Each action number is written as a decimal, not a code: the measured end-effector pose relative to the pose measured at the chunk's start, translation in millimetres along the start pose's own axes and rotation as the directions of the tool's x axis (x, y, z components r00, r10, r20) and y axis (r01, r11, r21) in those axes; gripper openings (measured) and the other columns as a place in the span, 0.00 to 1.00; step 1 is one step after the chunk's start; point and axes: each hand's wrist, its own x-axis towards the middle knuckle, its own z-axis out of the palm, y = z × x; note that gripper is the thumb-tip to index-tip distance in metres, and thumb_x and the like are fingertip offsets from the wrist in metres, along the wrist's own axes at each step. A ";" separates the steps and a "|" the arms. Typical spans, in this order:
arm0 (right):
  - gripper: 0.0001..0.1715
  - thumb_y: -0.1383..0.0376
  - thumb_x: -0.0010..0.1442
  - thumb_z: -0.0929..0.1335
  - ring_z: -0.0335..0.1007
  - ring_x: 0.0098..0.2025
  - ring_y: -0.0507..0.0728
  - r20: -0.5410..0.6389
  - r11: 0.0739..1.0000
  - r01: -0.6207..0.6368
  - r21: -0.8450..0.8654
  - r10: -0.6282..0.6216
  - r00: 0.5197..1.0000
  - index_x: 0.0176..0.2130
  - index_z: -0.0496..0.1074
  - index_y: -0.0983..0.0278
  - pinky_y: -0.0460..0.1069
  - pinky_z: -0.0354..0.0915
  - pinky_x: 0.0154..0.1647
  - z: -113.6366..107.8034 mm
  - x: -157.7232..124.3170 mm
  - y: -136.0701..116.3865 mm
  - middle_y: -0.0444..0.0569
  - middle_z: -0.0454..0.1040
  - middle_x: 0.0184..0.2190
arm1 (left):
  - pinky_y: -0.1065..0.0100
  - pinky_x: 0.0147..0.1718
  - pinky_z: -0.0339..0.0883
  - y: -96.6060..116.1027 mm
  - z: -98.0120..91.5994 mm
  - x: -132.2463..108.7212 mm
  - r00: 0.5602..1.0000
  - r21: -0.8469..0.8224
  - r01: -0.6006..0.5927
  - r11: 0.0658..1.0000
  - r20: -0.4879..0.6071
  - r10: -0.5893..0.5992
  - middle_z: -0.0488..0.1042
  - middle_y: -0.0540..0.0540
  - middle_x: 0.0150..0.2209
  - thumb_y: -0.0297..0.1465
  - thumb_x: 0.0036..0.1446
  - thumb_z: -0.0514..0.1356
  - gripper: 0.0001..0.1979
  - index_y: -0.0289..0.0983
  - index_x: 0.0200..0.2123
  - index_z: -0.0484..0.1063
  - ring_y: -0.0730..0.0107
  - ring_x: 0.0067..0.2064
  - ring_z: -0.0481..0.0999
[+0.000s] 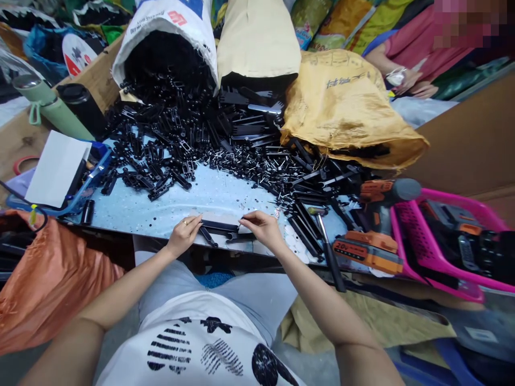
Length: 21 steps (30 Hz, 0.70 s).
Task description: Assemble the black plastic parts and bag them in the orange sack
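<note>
A black bar (220, 225) lies crosswise between the two hands at the near edge of the table, its left end at the fingertips of the left hand (185, 231) and its right end just by those of the right hand (263, 228). Two smaller black pieces lie close to its near side: a slim link (208, 237) toward the left hand and an arm (241, 237) partly under the right.

The bar is straight, narrow and smooth, with a dull dark finish; the link is slim and ends in a rounded tip. Under them the table carries a pale blue sheet (132, 212), glossy and speckled with dark crumbs. Beyond the hands spreads a heap (161, 139) of black forked and slotted parts, with shiny thin pins (245, 161) scattered along its front. A hammer (330, 257) with a metal shaft and black grip lies to the right, beside an orange and grey drill (380, 206).

Both forearms reach forward and converge on the bar. The left hand grasps its end between thumb and straightened fingers, a ring showing on one finger. The right hand has thumb and forefinger drawn together; whether they pinch the bar or some tiny part, one cannot tell
</note>
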 end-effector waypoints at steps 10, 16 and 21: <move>0.08 0.64 0.62 0.64 0.72 0.37 0.54 0.002 0.812 0.408 -0.418 -0.448 0.894 0.39 0.72 0.63 0.48 0.68 0.38 16.1 -18.0 6.0 0.51 0.76 0.35 | 0.50 0.53 0.54 41.4 2.8 31.6 0.937 0.167 -0.189 0.968 0.327 0.126 0.71 0.38 0.48 0.38 0.59 0.55 0.20 0.36 0.52 0.65 0.53 0.54 0.66; 0.22 0.57 0.62 0.64 0.68 0.41 0.59 0.322 0.581 0.564 -0.587 -0.472 0.821 0.52 0.66 0.65 0.52 0.63 0.39 8.6 -28.3 33.7 0.56 0.73 0.40 | 0.59 0.44 0.61 60.6 22.1 56.5 0.757 0.111 -0.159 0.981 0.652 0.049 0.71 0.37 0.43 0.42 0.55 0.59 0.27 0.30 0.52 0.62 0.55 0.46 0.69; 0.28 0.52 0.62 0.62 0.64 0.36 0.56 0.526 0.562 0.658 -0.501 -0.405 0.748 0.56 0.62 0.65 0.49 0.61 0.34 -2.4 -14.7 51.6 0.53 0.70 0.35 | 0.59 0.42 0.60 60.7 25.3 54.7 0.746 0.121 -0.125 0.985 0.666 0.013 0.70 0.37 0.45 0.39 0.56 0.59 0.25 0.31 0.52 0.61 0.55 0.47 0.68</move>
